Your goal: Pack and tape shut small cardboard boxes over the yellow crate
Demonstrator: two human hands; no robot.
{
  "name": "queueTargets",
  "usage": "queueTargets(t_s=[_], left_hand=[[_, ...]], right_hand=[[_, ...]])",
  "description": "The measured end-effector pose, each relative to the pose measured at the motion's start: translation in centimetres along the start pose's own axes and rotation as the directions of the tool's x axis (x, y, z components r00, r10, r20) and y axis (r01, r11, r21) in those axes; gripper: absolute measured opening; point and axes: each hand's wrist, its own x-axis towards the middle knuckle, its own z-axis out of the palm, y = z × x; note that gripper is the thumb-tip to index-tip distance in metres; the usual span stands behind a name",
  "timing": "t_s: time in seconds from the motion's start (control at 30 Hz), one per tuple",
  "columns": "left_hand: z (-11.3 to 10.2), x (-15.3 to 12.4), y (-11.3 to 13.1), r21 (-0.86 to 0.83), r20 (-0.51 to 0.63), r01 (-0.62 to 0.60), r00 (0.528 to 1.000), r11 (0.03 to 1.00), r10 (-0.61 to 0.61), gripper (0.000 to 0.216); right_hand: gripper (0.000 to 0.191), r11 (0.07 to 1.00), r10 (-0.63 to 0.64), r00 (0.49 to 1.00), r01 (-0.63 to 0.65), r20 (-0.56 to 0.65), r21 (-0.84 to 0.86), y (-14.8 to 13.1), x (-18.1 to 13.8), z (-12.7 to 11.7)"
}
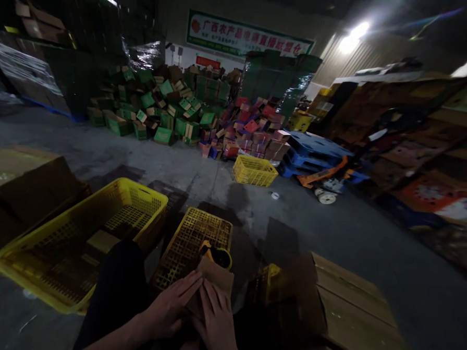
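A small brown cardboard box (218,275) is between my two hands, low in the middle of the head view, above my lap. My left hand (174,303) grips its left side, with the fingers pressed together along the top. My right hand (217,316) lies over the near right part, fingers extended across the cardboard and the fingertips close to those of the left. Much of the box is hidden under both hands. Just beyond it, a yellow and black tape dispenser (222,258) rests on a yellow slatted crate (193,233).
A large yellow crate (129,190) with a cardboard piece (102,241) inside stands left. Big cartons flank me, one left (25,185) and one right (356,301). Farther off are another yellow crate (255,171), blue pallets (317,145), an orange pallet jack (323,174) and heaped green boxes (165,135).
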Motion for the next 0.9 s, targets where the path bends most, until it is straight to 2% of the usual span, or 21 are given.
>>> queueTargets(t_s=[0.3, 0.57, 0.73, 0.9], left_hand=[[-0.1, -0.4, 0.0, 0.100, 0.042, 0.016, 0.999, 0.995, -0.020, 0.115], [-0.6, -0.3, 0.5, 0.149, 0.041, 0.053, 0.997, 0.987, -0.060, 0.107], [-0.6, -0.2, 1.0, 0.185, -0.020, 0.038, 0.999, 0.982, -0.035, 0.103], [0.7, 1.2, 2.2, 0.225, -0.045, 0.026, 0.999, 0.974, -0.016, 0.101]], right_hand=[[0.059, 0.998, -0.031, 0.993, 0.038, -0.114, 0.057, 0.2, -0.7, 0.7], [0.050, 0.999, -0.031, 0.996, 0.034, -0.085, 0.037, 1.9, -2.8, -2.0], [0.045, 0.997, 0.078, 0.989, -0.075, -0.127, 0.032, 2.5, -5.2, -2.6], [0.061, 0.981, 0.174, 0.975, -0.159, -0.137, 0.113, 1.0, -5.7, -1.8]])
